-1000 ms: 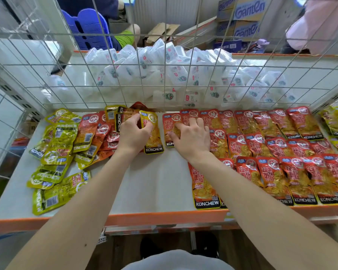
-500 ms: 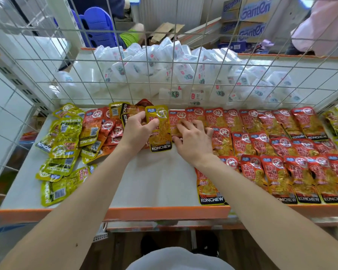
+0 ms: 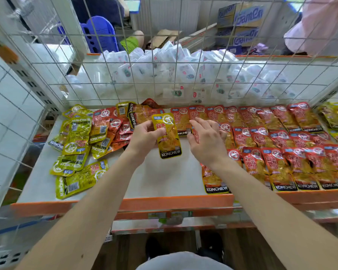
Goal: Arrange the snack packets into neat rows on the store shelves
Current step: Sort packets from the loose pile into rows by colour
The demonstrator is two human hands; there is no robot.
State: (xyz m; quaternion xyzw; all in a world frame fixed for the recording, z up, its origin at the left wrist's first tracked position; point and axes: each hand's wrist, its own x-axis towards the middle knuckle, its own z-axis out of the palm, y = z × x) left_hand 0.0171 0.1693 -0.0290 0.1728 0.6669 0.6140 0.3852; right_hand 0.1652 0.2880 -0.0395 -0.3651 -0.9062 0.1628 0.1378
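My left hand point(image 3: 144, 136) pinches a yellow KONCHEW snack packet point(image 3: 169, 140) by its upper left edge and holds it lifted above the white shelf point(image 3: 164, 178). My right hand point(image 3: 207, 139) hovers just right of it with fingers loosely spread, over the left end of the red packet rows point(image 3: 281, 145). Those red packets lie in three overlapping rows across the right half of the shelf. A loose heap of red and orange packets point(image 3: 113, 129) lies behind my left hand. Green-yellow packets point(image 3: 76, 141) are scattered at the left.
A wire grid point(image 3: 164, 78) closes the back of the shelf, with white packets point(image 3: 174, 73) piled behind it. The orange shelf lip point(image 3: 164, 203) runs along the front. More green packets point(image 3: 336, 115) lie at the far right. People and cardboard boxes point(image 3: 242, 20) are beyond.
My left hand has raised the yellow packet off the shelf and brought it toward me. My right hand has lifted off the red packets it was pressing.
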